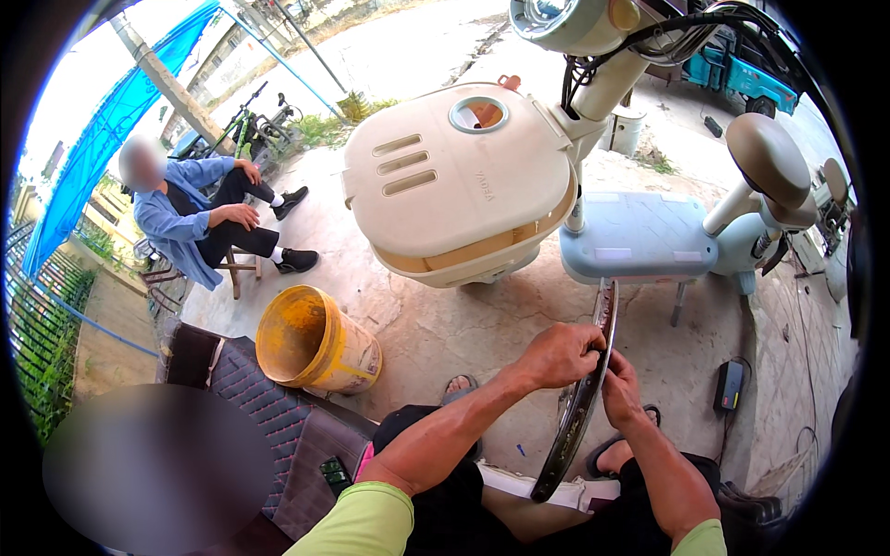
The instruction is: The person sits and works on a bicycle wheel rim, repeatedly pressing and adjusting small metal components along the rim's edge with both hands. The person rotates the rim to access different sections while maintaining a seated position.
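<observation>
A narrow metal wheel rim (577, 428), dark and shiny, stands nearly edge-on between my knees, its top leaning away from me. My left hand (564, 355) is closed at its upper part, the fingers pinched against the edge. On the opposite side, slightly lower, my right hand (622, 389) grips the same rim with curled fingers. Whether some small piece lies between the fingertips is hidden. Beyond the rim's top is the pale blue footboard (640, 236) of an electric scooter.
A cream scooter basket with a lid (454, 185) hangs ahead of me. Left of my legs stands a stained yellow bucket (357, 357), near a quilted seat cover (269, 408) and a phone (335, 474). A black charger (729, 385) lies right. Another person (190, 199) sits at far left.
</observation>
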Available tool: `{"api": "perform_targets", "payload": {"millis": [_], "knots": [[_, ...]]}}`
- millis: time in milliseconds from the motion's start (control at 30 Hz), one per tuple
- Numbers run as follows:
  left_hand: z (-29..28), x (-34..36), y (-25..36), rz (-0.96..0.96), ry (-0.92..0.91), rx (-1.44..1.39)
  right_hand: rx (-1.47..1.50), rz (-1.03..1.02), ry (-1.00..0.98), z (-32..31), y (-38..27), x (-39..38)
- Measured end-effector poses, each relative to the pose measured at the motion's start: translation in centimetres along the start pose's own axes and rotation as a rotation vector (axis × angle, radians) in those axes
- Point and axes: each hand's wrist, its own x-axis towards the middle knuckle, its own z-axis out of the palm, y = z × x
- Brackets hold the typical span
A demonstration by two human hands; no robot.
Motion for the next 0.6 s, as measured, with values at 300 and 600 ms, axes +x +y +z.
{"api": "perform_targets", "payload": {"millis": [300, 600], "knots": [[-0.4, -0.1, 0.9, -0.043, 0.001, 0.002, 0.010, -0.002, -0.001, 0.4, -0.5, -0.2], [-0.4, -0.1, 0.9, -0.059, -0.008, 0.025, 0.009, 0.003, 0.013, 0.3, -0.3, -0.1]]}}
